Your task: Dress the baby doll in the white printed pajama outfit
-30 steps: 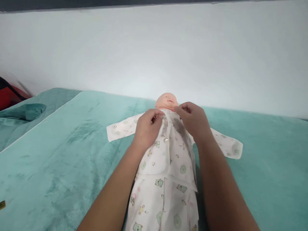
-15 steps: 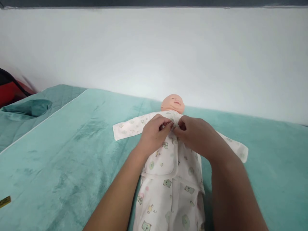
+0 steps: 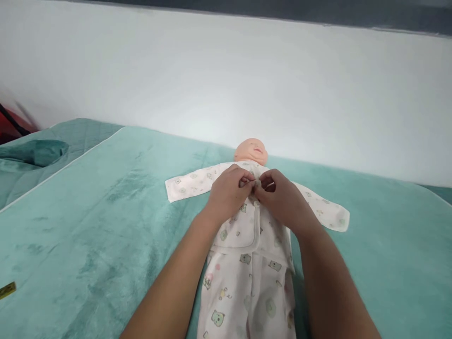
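A baby doll (image 3: 251, 150) lies on its back on a teal blanket (image 3: 99, 221), head toward the wall. It wears a white printed baby shirt (image 3: 243, 226) with both sleeves spread out, and matching trousers (image 3: 243, 296). My left hand (image 3: 229, 194) and my right hand (image 3: 282, 200) meet at the doll's upper chest. Both pinch the front edges of the shirt together just below the neck. What lies between the fingertips is hidden.
A white wall (image 3: 226, 89) rises right behind the doll's head. A folded teal cloth (image 3: 33, 151) lies at the far left, with something red and black (image 3: 10, 127) behind it. A small yellow tag (image 3: 7, 289) rests on the blanket at the lower left.
The shirt's two front flaps were apart a second ago; my hands have brought them together at the chest and now pinch them closed near the neck.
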